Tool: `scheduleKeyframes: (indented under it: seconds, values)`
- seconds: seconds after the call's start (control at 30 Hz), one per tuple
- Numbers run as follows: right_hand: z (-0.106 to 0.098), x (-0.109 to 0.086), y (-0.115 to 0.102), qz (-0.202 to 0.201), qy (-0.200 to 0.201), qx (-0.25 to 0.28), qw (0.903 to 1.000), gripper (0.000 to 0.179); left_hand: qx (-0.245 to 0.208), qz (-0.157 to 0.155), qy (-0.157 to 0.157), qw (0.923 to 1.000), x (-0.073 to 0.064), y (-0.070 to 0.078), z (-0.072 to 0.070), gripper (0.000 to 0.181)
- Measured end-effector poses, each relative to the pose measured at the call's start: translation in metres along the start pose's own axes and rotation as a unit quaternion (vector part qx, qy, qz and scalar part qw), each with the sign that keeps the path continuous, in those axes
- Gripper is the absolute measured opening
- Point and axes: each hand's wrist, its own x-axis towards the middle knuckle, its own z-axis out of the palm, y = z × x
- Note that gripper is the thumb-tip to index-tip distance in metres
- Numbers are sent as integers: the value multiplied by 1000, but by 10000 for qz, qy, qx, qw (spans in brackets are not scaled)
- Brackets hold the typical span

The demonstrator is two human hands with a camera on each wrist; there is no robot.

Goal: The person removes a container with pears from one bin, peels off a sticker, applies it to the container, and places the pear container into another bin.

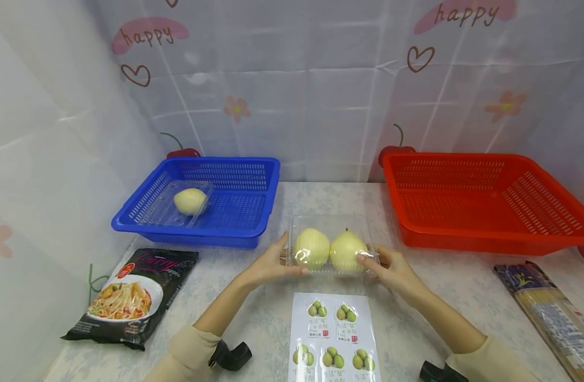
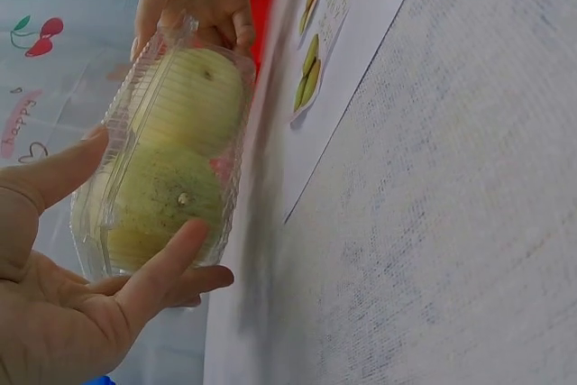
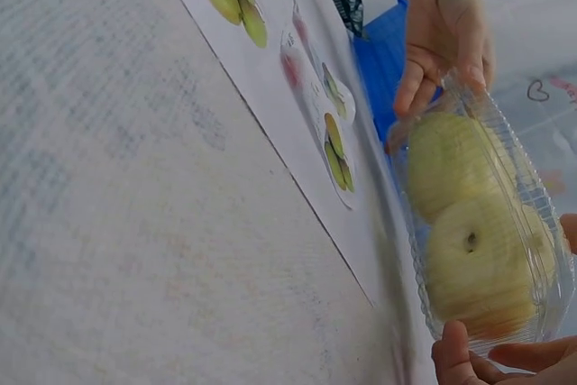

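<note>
A clear plastic clamshell box (image 1: 330, 220) with two pale yellow pears (image 1: 312, 247) inside is held between both hands. My left hand (image 1: 271, 262) grips its left end, thumb along the near side. My right hand (image 1: 392, 269) holds the right end, with the thumb on the lid's near corner. In the left wrist view the lid of the box (image 2: 117, 164) appears closed, and the left fingers (image 2: 162, 272) support its underside. The box appears tilted, just above the table. A sheet of pear stickers (image 1: 332, 331) lies in front of it.
At the back left stands a blue basket (image 1: 234, 233) holding another clear box with a pear (image 1: 190, 201). A red basket (image 1: 487, 236) is at the back right. A black noodle packet (image 1: 134, 297) lies left, a long pack of dry noodles (image 1: 545, 307) right. A printed curtain (image 1: 311, 106) hangs behind.
</note>
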Motion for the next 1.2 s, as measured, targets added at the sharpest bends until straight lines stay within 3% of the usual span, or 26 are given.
scheduleKeyframes:
  seconds: [0.57, 0.97, 1.2]
  values:
    - [4, -1, 5, 189, -82, -114, 9997, 69, -46, 63, -139, 9999, -1, -8, 1, 105]
    - [4, 1, 7, 261, -162, -138, 9994, 70, -517, -170, 145, 9984, -2, -14, 3, 98]
    - [2, -3, 8, 330, -358, -9, 9988, 73, -78, -68, 363, 9993, -6, -14, 5, 94]
